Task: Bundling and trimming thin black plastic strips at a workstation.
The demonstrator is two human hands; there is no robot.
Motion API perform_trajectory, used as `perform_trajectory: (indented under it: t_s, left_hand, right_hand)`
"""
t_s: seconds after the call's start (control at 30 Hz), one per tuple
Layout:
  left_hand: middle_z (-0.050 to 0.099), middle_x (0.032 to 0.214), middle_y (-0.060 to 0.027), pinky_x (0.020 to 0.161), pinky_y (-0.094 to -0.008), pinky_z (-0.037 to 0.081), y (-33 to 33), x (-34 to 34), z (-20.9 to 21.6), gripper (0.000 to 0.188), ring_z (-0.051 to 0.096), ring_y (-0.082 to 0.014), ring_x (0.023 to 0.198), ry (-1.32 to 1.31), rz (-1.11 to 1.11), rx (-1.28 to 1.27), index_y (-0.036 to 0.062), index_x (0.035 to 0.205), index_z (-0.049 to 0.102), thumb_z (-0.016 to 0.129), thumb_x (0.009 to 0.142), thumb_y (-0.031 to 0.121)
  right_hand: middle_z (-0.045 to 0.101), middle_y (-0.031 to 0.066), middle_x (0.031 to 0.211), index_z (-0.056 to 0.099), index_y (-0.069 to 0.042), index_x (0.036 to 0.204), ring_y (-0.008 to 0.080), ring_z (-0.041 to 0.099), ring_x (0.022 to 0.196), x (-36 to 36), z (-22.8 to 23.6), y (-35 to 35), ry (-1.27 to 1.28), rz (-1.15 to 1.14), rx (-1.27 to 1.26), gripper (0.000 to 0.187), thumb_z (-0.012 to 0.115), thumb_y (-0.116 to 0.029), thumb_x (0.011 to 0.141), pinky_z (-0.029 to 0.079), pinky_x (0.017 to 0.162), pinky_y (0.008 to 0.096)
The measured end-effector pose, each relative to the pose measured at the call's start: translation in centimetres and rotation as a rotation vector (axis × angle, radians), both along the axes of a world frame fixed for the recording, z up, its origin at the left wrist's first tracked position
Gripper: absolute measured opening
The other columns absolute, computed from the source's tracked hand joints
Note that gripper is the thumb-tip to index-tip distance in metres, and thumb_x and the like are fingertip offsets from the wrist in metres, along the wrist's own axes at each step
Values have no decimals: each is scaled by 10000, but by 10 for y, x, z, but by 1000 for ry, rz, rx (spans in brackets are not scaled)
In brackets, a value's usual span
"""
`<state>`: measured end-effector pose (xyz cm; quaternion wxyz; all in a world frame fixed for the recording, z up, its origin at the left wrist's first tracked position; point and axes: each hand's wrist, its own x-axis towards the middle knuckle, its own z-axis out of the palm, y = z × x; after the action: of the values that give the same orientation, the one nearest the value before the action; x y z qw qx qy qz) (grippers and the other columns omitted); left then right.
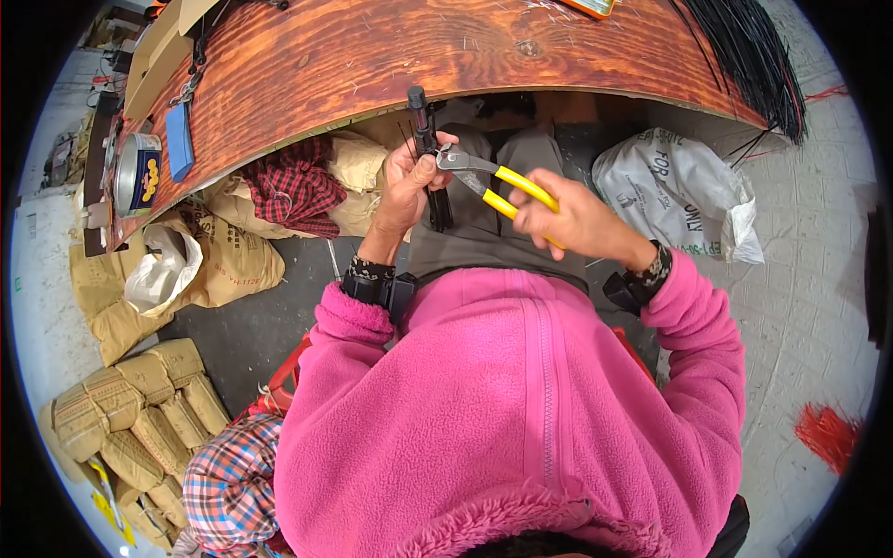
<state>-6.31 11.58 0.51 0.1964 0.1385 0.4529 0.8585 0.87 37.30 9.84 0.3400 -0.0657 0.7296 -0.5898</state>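
Above my lap, my left hand (409,179) is closed around a slim black rod-like piece (423,126) with a thick round end at the top. Thin dark strands stick out beside it, and several black lengths (440,210) hang below my fingers. My right hand (569,216) grips a pair of pliers (512,186) by its yellow handles, which are spread apart. The metal jaws of the pliers meet the black piece right by my left fingertips. What lies between the jaws is too small to make out.
A curved reddish wooden table (419,46) lies ahead, with a tin can (139,172) and a blue block (179,139) at its left. Black strands (749,56) drape over its right end. A white sack (674,186) stands right; paper sacks (233,256) and bundled packages (139,409) lie left.
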Motion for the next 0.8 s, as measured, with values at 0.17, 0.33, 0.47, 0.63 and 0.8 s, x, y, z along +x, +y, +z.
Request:
perform_trajectory:
  t_s: [0.17, 0.33, 0.47, 0.63, 0.8]
  left_hand:
    - [553, 796, 30, 589, -221, 338, 1, -1, -1, 501, 443, -58, 656, 15, -13, -8, -37, 1239, 592, 703, 935, 345]
    - [557, 806, 25, 590, -222, 341, -1, 3, -3, 522, 446, -61, 654, 4, -60, -6, -41, 1238, 590, 708, 929, 362]
    - [559, 813, 22, 593, -222, 346, -2, -2, -3, 528, 450, -63, 656, 11, -68, -6, -45, 1233, 589, 710, 926, 366]
    - [561, 817, 19, 594, -223, 348, -3, 2, 0, 521, 453, -62, 658, 2, -63, 4, -50, 1223, 590, 710, 927, 361]
    - [547, 781, 24, 595, -229, 344, 0, -2, 1, 513, 437, -61, 643, 4, -45, -4, -51, 1224, 589, 706, 931, 354]
  right_hand:
    - [604, 33, 697, 560, 3, 1094, 90, 551, 552, 2, 7, -7, 209, 96, 162, 428, 481, -412, 1026, 403, 482, 235]
    - [549, -13, 679, 579, 3, 1116, 64, 475, 531, -13, -20, 10, -661, 212, -533, 366, 511, -345, 1023, 373, 477, 229]
    - [561, 7, 649, 598, 9, 1124, 72, 491, 499, -9, -26, 0, -251, 58, -260, 426, 490, -394, 1037, 375, 446, 246]
    - [563, 31, 606, 618, 11, 1108, 88, 518, 488, -13, -13, 9, -588, 200, -503, 509, 472, -471, 1037, 388, 438, 267]
    - [559, 48, 595, 569, 0, 1149, 100, 555, 522, -15, -11, 9, -544, 186, -324, 465, 558, -440, 1001, 409, 465, 278]
